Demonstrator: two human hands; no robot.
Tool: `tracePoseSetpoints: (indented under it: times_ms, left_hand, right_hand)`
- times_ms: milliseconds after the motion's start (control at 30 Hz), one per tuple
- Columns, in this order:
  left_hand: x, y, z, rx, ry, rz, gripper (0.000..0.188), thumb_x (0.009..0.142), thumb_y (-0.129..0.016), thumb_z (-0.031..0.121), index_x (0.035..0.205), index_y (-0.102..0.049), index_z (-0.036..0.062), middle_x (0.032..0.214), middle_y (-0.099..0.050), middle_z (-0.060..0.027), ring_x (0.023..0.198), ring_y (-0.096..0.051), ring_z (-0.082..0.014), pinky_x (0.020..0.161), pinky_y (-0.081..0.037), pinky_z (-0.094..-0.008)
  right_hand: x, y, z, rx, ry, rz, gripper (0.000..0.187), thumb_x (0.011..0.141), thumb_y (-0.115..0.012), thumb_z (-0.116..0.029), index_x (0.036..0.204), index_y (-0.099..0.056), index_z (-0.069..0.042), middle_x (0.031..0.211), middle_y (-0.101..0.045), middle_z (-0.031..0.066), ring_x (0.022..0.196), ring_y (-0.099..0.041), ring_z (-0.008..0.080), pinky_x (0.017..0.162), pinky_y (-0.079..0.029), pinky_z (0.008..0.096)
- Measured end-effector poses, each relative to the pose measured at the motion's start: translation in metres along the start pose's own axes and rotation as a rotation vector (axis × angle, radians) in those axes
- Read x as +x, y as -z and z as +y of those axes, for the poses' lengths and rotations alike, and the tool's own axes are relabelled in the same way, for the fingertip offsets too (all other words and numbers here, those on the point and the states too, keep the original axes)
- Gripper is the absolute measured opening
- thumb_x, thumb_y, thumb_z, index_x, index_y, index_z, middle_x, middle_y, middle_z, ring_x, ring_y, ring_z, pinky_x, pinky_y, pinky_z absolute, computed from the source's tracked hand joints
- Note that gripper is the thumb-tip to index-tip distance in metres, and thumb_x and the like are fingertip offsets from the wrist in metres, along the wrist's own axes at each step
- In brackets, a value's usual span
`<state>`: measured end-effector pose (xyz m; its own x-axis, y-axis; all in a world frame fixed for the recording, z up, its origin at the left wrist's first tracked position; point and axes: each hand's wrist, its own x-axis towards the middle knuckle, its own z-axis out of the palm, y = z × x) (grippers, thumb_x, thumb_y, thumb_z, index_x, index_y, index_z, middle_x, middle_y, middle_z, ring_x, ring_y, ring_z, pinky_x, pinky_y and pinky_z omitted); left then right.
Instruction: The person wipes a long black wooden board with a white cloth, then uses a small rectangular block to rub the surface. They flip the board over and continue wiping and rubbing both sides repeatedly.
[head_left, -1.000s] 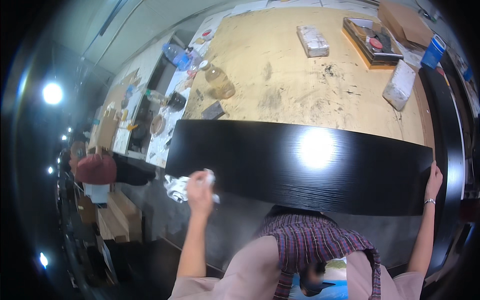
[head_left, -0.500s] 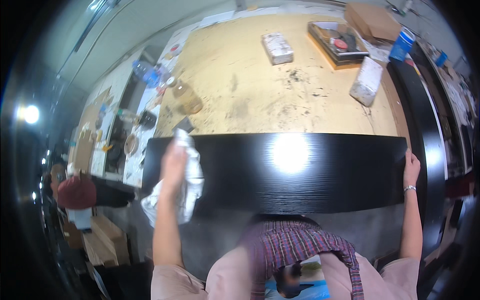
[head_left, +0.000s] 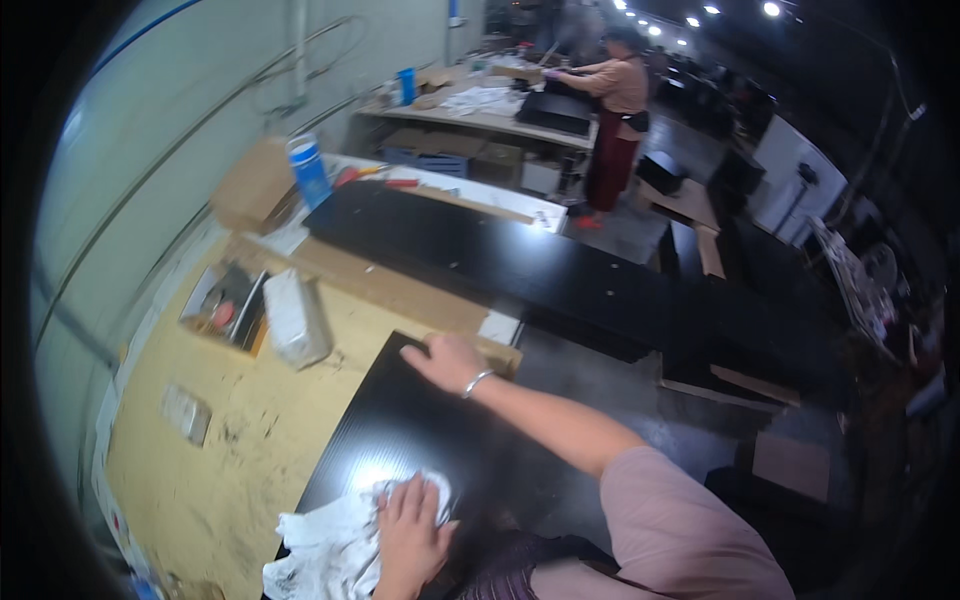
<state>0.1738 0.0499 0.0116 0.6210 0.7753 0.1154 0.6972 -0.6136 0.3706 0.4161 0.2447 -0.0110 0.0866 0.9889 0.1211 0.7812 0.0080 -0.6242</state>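
A glossy black board (head_left: 375, 425) lies at the near side of the worktable, running from the bottom of the view toward its middle. My left hand (head_left: 412, 530) presses a crumpled white cloth (head_left: 335, 545) with dark smudges onto the board's surface, fingers laid over the cloth. At the board's far end, my right hand (head_left: 447, 363), with a silver bracelet at the wrist, grips the edge; some of its fingertips are hidden.
The yellowish worktable (head_left: 240, 470) carries two wrapped white blocks (head_left: 296, 320) (head_left: 186, 414) and a box of small items (head_left: 222, 305). Beyond are a long black panel (head_left: 450, 250), a blue-and-white canister (head_left: 309, 172) and a cardboard box (head_left: 250, 188). Another person (head_left: 620, 100) stands at a farther table.
My view has swung to the right, bringing the far table and the other person in. The cloth, under my left hand, has moved along the board toward my right hand, which stays at the end.
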Motion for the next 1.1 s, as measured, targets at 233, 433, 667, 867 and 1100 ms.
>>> tracePoseSetpoints:
  times_ms: [233, 433, 667, 867, 1100]
  left_hand:
    - [-0.113, 0.023, -0.09, 0.103, 0.219, 0.301, 0.055, 0.076, -0.063, -0.004, 0.129, -0.065, 0.011, 0.123, -0.061, -0.0232, 0.104, -0.06, -0.0438, 0.09, -0.049, -0.0531]
    - [-0.036, 0.014, -0.051, 0.105, 0.103, 0.274, 0.058, 0.07, -0.061, -0.006, 0.127, -0.06, 0.0087, 0.114, -0.057, -0.0223, 0.099, -0.054, -0.0408, 0.089, -0.041, -0.0494]
    - [-0.147, 0.041, -0.088, 0.259, 0.226, 0.332, 0.066, 0.082, -0.06, -0.007, 0.143, -0.051, 0.0164, 0.114, -0.06, -0.0264, 0.096, -0.06, -0.0447, 0.082, -0.05, -0.051]
    - [-0.043, 0.001, -0.07, 0.19, 0.098, 0.383, 0.056, 0.063, -0.064, -0.001, 0.118, -0.066, 0.0041, 0.105, -0.06, -0.0234, 0.092, -0.059, -0.0432, 0.078, -0.046, -0.0521]
    - [-0.16, 0.079, -0.06, 0.239, 0.462, 0.225, 0.043, 0.065, -0.065, -0.004, 0.106, -0.07, 0.0098, 0.1, -0.063, -0.0126, 0.084, -0.063, -0.0336, 0.072, -0.052, -0.0436]
  right_hand:
    - [-0.01, 0.011, -0.008, 0.007, -0.048, -0.076, 0.067, 0.094, -0.056, -0.059, 0.086, -0.071, 0.006, 0.083, -0.07, 0.027, 0.084, -0.07, 0.0419, 0.084, -0.055, 0.0485]
    - [-0.011, 0.012, -0.014, -0.025, -0.044, -0.099, 0.068, 0.095, -0.056, -0.059, 0.087, -0.069, 0.007, 0.083, -0.07, 0.0275, 0.083, -0.07, 0.0417, 0.083, -0.055, 0.0482]
    - [-0.005, 0.016, -0.006, -0.019, -0.046, -0.057, 0.065, 0.094, -0.058, -0.057, 0.084, -0.069, 0.006, 0.077, -0.069, 0.0266, 0.08, -0.069, 0.0417, 0.08, -0.056, 0.0473]
    - [-0.002, -0.001, -0.016, 0.018, -0.03, -0.019, 0.064, 0.09, -0.06, -0.056, 0.088, -0.072, 0.007, 0.08, -0.069, 0.0299, 0.081, -0.07, 0.0438, 0.079, -0.056, 0.05]
    - [0.002, -0.002, 0.006, 0.019, 0.057, 0.075, 0.066, 0.09, -0.062, -0.059, 0.086, -0.072, 0.007, 0.078, -0.067, 0.0319, 0.08, -0.068, 0.0466, 0.075, -0.054, 0.0511]
